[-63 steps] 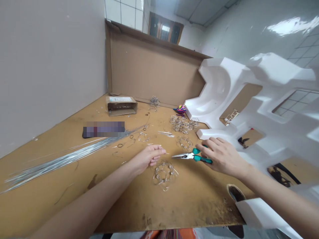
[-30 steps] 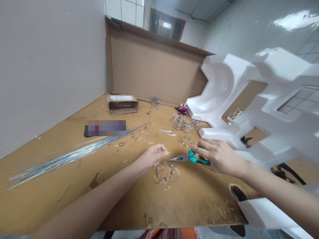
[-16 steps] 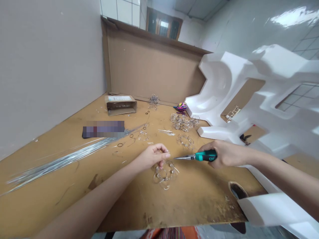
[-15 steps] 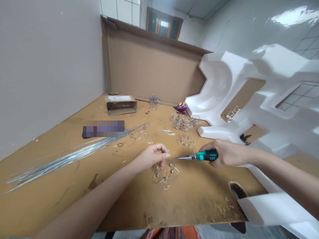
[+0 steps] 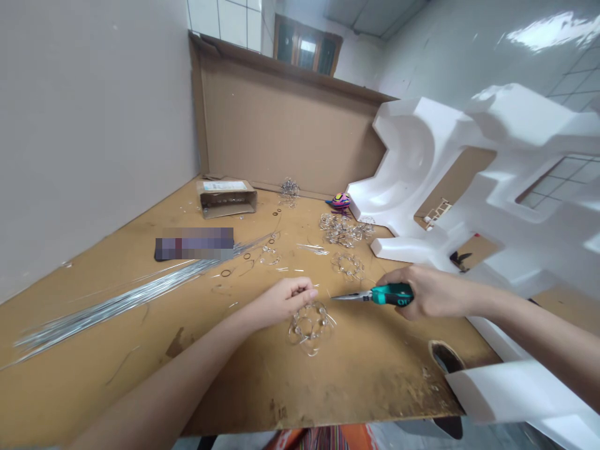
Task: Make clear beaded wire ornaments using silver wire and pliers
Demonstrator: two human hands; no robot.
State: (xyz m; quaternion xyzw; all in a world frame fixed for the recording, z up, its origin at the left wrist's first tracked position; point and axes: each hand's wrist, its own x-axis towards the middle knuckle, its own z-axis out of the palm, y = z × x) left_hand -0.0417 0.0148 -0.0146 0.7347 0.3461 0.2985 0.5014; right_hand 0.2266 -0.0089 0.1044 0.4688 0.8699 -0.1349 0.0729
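My right hand (image 5: 417,290) is wrapped round the teal-and-black handles of needle-nose pliers (image 5: 391,294). Their slim jaws point left towards my left hand (image 5: 293,297), with a gap between. The left fingers are curled in with thumb against them; whatever they pinch is too small to make out. Just below those fingertips is a ring of bent silvery wire with clear beads (image 5: 312,331); whether the hand touches it I cannot tell. A similar beaded wire ring (image 5: 347,266) lies farther back, left of the pliers hand.
A long bundle of straight wires (image 5: 154,287) crosses the left side beside a blurred dark object (image 5: 194,244). Behind stand a small open cardboard box (image 5: 228,200) and heaped wire pieces (image 5: 342,229). White foam packing (image 5: 412,144) borders the right; the board has a hole (image 5: 446,357).
My left fingers have curled in more, with the finger that hung down over the ring drawn up. The pliers have shifted slightly right.
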